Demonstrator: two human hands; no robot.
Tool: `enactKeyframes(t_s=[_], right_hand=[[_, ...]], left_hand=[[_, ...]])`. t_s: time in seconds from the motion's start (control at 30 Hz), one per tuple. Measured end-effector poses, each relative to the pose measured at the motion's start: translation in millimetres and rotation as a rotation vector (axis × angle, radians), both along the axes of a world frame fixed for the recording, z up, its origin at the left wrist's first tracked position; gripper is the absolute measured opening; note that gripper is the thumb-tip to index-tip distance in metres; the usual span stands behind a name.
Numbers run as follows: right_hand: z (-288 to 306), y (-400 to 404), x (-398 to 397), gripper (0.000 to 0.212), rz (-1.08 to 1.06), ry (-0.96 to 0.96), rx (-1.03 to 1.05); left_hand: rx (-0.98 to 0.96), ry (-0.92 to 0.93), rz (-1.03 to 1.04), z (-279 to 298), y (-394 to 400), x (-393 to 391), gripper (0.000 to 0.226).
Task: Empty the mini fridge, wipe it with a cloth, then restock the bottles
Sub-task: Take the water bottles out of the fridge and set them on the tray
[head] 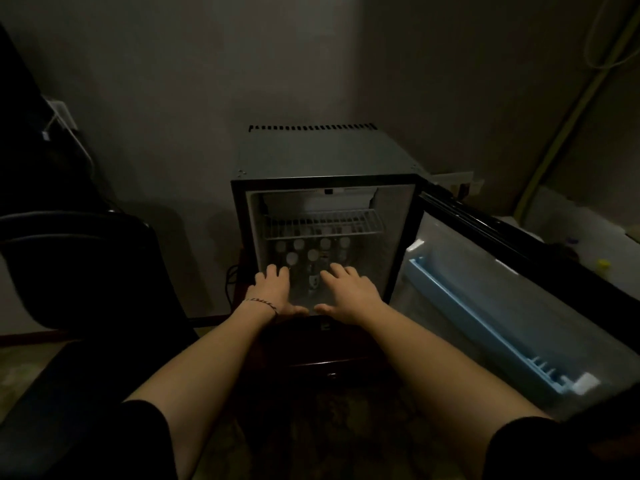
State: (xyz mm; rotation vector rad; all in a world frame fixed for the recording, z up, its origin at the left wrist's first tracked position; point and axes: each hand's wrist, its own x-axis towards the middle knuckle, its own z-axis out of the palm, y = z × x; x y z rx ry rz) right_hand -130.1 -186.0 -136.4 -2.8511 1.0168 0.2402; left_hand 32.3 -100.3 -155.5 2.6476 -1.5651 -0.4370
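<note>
Left hand (273, 289) and right hand (349, 294), fingers spread, reach toward upright bottles (313, 268) (caps up) inside the mini fridge (401, 237).

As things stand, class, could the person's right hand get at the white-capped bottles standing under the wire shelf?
Probably yes. The mini fridge's door is swung wide open, the right hand is already at the opening, and the white-capped bottles stand just beyond its fingers. The white wire shelf sits above them.

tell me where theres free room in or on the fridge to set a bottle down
Free: the grey top of the mini fridge, the wire shelf, and the blue door rack on the open door. Crowded: the floor under the shelf, packed with bottles, where the left hand and right hand reach.
</note>
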Motion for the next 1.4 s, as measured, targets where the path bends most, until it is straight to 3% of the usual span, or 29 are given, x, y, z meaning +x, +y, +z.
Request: enactKeyframes(t_s=[0.23,0.33,0.47,0.53,0.67,0.83,1.03,1.4], right_hand=[[-25.5,-76.5,56.0,0.066,0.047,0.027,0.077],[-42.0,-105.1,79.2,0.063,-0.049,-0.019,0.223],[-72.8,-131.3,102.3,0.089,-0.001,-0.034,0.250],[-85.9,-139.9,106.8,0.092,0.043,-0.053,0.210],[-106.9,-142.7,108.8,0.071,0.083,-0.186,0.174],[-104.1,-127.3,104.7,0.061,0.057,-0.197,0.216],[-61.9,-80.2,64.8,0.040,0.069,-0.147,0.193],[17.9,64.6,-80.8,0.035,-0.050,-0.261,0.062]], left_hand=[[0.055,0.065,0.067,-18.9,-65.8,25.8,0.063],[0.043,0.107,0.063,-35.2,-94.7,32.6,0.077],[-0.037,0.195,0.078,-54.1,-120.7,37.4,0.091],[-0.090,0.189,0.043,-71.3,-129.6,46.1,0.088],[-0.163,0.115,0.067,-101.5,-133.7,56.3,0.064],[-0.148,0.142,0.168,-92.7,-115.5,48.9,0.054],[-0.105,0.077,0.010,-48.4,-60.0,26.7,0.029],[-0.254,0.095,-0.289,32.5,56.2,-88.0,0.036]])
